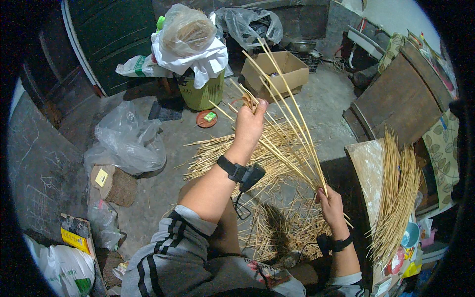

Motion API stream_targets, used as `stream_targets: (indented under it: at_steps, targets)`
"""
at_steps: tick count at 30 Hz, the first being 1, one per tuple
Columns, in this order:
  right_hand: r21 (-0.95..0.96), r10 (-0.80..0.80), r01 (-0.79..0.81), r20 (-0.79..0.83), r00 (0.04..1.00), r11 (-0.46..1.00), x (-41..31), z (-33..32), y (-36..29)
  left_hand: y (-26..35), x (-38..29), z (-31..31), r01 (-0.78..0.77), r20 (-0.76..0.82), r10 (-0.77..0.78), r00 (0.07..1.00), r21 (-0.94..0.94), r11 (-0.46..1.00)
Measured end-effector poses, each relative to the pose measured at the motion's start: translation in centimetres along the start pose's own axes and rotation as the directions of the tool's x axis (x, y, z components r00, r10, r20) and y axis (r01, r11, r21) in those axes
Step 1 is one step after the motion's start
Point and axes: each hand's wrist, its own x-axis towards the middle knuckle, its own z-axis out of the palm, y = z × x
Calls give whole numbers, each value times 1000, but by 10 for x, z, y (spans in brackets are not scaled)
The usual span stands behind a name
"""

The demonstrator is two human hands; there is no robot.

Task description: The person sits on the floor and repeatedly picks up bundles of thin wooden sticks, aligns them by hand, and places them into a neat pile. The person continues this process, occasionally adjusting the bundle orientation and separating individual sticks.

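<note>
My right hand (330, 207) grips the lower ends of several long, dry straw-coloured stalks (285, 85) that fan out upward and away. Ahead and to the left, my left hand (251, 120) is closed around a few thin stalks, with a dry brown husk (248, 99) showing past the thumb. How many stalks it holds is hidden by the fingers. Beneath both hands, a broad pile of similar stalks (211, 156) lies on the concrete floor. Shorter broken pieces (304, 230) are scattered nearer my legs.
Bundled stalks (397, 196) lie on a wooden board (365, 163) at the right. A cardboard box (274, 74) and a green basket (202, 91) stand ahead, near a small red dish (207, 118). On the left are a clear plastic bag (126, 137) and a log stump (115, 185).
</note>
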Motion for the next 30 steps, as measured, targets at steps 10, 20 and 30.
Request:
stream_targets:
  at_steps: [10,20,30]
  targets:
    - [89,100,-104,42,994,991,2,4,12,-4,-5,1,-69,-14,71,997,83,994]
    - [230,100,-131,138,985,964,2,10,11,3,-22,19,94,-5,-114,993,-525,846]
    - [318,88,-132,149,985,939,3,6,3,-5,-37,36,-255,192,235,953,87,963]
